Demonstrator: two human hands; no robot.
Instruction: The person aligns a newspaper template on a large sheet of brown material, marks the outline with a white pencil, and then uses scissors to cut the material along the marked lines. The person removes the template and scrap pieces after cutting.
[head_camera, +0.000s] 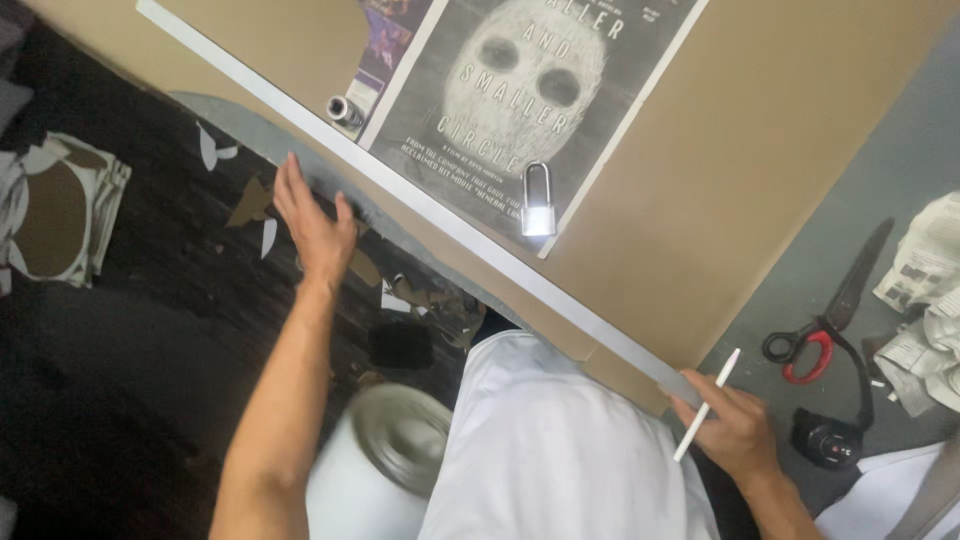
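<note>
A long metal ruler (430, 215) lies diagonally across a large sheet of brown cardboard (740, 170). My left hand (315, 225) rests flat, fingers apart, on the grey table edge just beside the ruler's left stretch. My right hand (735, 430) holds a white pencil (706, 404) and presses on the ruler's right end. A grey poster with a mask picture (520, 100) lies on the cardboard, weighted by a silver padlock (537, 203) and a small metal cylinder (345, 110).
Red-handled scissors (825, 325) and a small black object (825, 440) lie on the grey table at right, near crumpled newspaper (930, 300). Paper scraps (250, 205) litter the dark floor at left. A white bucket with a grey lid (385, 455) stands by my white-clad lap.
</note>
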